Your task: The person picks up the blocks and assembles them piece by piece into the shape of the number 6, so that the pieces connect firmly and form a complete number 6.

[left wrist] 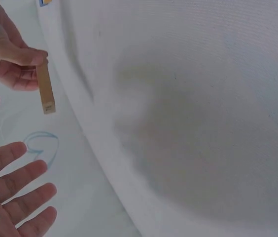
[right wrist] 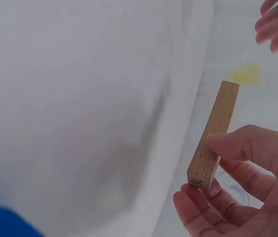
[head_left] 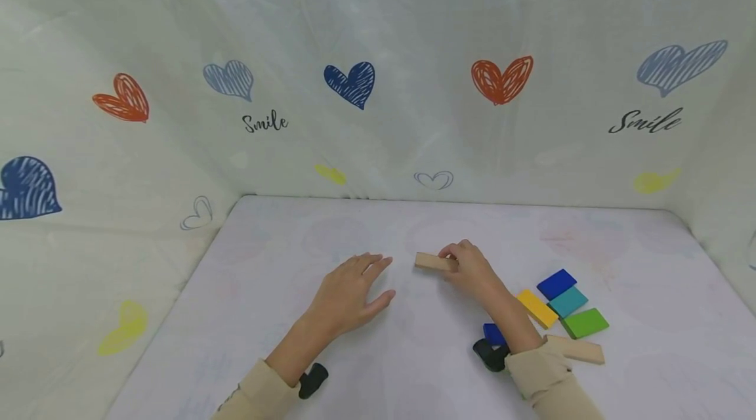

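- Nearest, a beige left sleeve (head_left: 260, 394) and a beige right sleeve (head_left: 549, 377) come in from the bottom edge, with a black fitting (head_left: 313, 380) at the left wrist and a dark fitting (head_left: 489, 356) at the right.
- Beside the right sleeve, a loose wooden block (head_left: 581, 350) lies flat on the white tabletop (head_left: 407, 374), its left end close to the cuff.
- A small blue block (head_left: 493, 335) shows partly, covered by the right forearm and the dark fitting.
- To the right of that forearm, a green block (head_left: 585, 323), a yellow block (head_left: 537, 308), a teal block (head_left: 569, 302) and a dark blue block (head_left: 556, 283) lie slanted in a close cluster.
- The left hand (head_left: 351, 295) reaches over the tabletop, fingers extended and spread, thumb well apart from them.
- The right hand (head_left: 472, 269) pinches one end of the held wooden block (head_left: 431, 262) between thumb and fingers; the other end points toward the left hand, with a gap between. In the right wrist view, a small dark mark shows on its end face.
- Behind the tabletop hangs a pale curtain (head_left: 401, 13) printed with hearts and the word "Smile".
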The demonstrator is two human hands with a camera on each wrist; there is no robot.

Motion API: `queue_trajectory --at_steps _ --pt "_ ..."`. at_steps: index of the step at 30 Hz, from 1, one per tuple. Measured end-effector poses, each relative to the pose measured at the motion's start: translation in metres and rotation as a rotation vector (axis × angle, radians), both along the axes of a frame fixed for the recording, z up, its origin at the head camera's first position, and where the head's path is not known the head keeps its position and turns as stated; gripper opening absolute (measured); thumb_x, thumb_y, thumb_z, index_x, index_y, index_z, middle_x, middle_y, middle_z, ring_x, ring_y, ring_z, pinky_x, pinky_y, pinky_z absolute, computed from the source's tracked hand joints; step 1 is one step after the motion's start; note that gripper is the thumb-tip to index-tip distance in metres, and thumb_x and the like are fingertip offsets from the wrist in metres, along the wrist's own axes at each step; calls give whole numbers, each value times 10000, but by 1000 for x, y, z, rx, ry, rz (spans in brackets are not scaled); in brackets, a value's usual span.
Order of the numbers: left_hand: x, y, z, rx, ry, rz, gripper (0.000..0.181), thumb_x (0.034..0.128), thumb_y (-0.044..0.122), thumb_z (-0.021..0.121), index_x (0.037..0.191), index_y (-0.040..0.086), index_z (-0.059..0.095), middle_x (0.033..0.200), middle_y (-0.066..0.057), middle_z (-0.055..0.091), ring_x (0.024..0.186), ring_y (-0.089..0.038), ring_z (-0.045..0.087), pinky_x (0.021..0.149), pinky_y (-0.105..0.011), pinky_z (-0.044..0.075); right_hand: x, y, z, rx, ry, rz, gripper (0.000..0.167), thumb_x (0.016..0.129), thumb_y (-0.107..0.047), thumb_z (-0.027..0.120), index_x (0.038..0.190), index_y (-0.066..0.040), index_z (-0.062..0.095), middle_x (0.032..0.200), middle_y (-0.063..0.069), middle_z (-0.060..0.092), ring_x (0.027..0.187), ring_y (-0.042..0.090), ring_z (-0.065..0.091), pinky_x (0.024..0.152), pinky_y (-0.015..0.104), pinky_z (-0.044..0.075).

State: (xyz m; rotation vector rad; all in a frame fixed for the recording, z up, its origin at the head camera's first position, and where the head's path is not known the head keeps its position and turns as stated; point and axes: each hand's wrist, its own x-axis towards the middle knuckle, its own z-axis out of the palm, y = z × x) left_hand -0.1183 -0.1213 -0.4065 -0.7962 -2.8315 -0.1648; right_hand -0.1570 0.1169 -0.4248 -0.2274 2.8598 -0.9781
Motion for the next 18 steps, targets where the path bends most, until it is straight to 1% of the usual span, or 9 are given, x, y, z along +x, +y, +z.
queue_trajectory --at_steps 4,9,15,18 --pt "0 -1 0 -11 -10 13 521 886 498 506 1316 203 520 1277 -12 570 1198 -209 528 994 -365 436 0 -12 -5 -6 13 34 273 747 20 680 1013 -24 637 943 114 536 875 220 504 813 385 482" --pt "1 -2 0 -11 -26 24 528 884 499 508 1320 201 516 1285 -12 565 1199 -213 527 988 -368 441 1 -26 -6 -15 20 71 267 724 50 688 976 -30 649 937 98 537 897 226 507 829 399 477" --pt "2 -3 0 -9 -39 25 536 883 507 507 1324 202 511 1293 -12 559 1204 -216 524 984 -371 444 2 -39 -11 -1 -10 89 252 738 44 661 967 -62 651 921 57 522 887 193 481 808 368 470" --pt "2 -3 1 -6 -42 21 540 877 508 518 1323 204 510 1291 -13 558 1198 -217 528 968 -376 456 2 -42 -15 8 -5 107 247 733 43 653 952 -71 650 907 48 518 866 186 474 785 360 460"
